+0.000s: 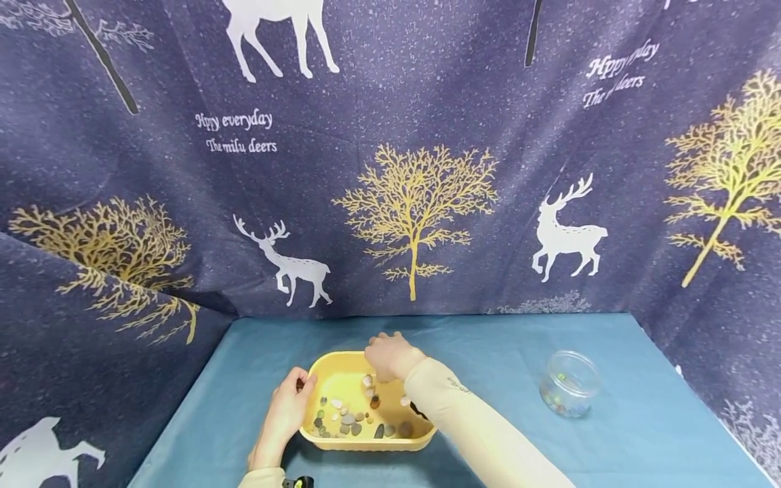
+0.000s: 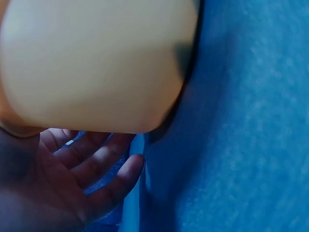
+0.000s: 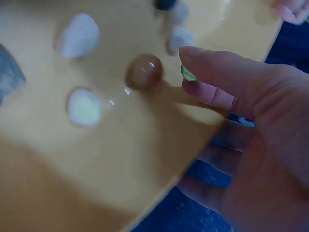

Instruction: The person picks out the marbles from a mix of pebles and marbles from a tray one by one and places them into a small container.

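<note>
A yellow plastic basin (image 1: 366, 444) stands on the table in front of me, with several pebbles (image 1: 348, 419) scattered over its floor. My left hand (image 1: 288, 409) grips the basin's left rim. In the left wrist view the basin's outer wall (image 2: 96, 63) hides the thumb and parts of the fingers. Over the far right side of the basin is my right hand (image 1: 390, 357). Between its thumb and index finger it pinches a small green glass marble (image 3: 187, 74), seen in the right wrist view. A glossy brown stone (image 3: 145, 72) and a pale round pebble (image 3: 84, 107) lie near those fingertips.
To the right, a clear round jar (image 1: 570, 383) with small colourful marbles low inside stands on the blue tablecloth (image 1: 500, 359). A dark blue curtain (image 1: 390, 102) printed with deer and trees hangs behind the table and at its sides.
</note>
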Demonstrator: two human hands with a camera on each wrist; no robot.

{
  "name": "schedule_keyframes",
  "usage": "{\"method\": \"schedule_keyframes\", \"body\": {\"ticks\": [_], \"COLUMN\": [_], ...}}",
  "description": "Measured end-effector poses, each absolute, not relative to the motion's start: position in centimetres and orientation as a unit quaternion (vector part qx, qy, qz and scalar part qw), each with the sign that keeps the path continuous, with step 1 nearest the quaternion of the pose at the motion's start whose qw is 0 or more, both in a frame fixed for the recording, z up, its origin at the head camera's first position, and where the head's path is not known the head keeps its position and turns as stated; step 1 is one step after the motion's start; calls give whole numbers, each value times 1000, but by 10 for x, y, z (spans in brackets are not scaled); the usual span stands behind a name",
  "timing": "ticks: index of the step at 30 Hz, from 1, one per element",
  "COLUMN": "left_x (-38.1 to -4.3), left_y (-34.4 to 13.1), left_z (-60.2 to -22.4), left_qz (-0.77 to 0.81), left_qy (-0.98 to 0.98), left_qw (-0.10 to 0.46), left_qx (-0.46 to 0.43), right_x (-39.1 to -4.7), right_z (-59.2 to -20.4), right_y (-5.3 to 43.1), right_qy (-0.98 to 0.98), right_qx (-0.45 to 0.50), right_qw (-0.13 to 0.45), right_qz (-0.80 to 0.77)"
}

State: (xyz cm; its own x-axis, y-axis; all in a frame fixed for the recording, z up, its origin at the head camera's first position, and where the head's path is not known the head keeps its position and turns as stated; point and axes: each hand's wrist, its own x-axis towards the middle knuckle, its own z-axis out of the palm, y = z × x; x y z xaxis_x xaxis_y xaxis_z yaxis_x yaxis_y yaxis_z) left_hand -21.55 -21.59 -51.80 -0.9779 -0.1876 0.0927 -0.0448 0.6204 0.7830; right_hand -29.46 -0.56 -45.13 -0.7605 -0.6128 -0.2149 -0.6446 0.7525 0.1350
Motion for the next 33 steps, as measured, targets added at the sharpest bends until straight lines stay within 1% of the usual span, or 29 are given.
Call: {"method": "schedule_keyframes", "body": {"ticks": [5, 12, 18, 21, 28, 33], "left_x": [-214, -215, -217, -217, -217, -217], "left_y": [-215, -216, -216, -216, -215, -218], "left_z": [-518, -519, -518, -518, -517, -515], "left_qz": [-428, -424, -424, -423, -437, -429], "left_qy": [-897, -899, -898, -899, -893, -897], "left_qw": [82, 86, 81, 77, 83, 74], "left_qx": [70, 69, 79, 80, 70, 73], "right_x": [-290, -284, -281, -276, -271, -268], "right_z": [-433, -421, -410, -406, -408, -418], "right_y": [13, 45, 63, 72, 101, 123], "right_qy": [929, 923, 919, 919, 902, 899], "right_qx": [-361, -375, -364, -355, -368, -354], "right_qw": [80, 54, 72, 69, 5, -42], "right_qz": [19, -69, -129, -157, -224, -256]}}
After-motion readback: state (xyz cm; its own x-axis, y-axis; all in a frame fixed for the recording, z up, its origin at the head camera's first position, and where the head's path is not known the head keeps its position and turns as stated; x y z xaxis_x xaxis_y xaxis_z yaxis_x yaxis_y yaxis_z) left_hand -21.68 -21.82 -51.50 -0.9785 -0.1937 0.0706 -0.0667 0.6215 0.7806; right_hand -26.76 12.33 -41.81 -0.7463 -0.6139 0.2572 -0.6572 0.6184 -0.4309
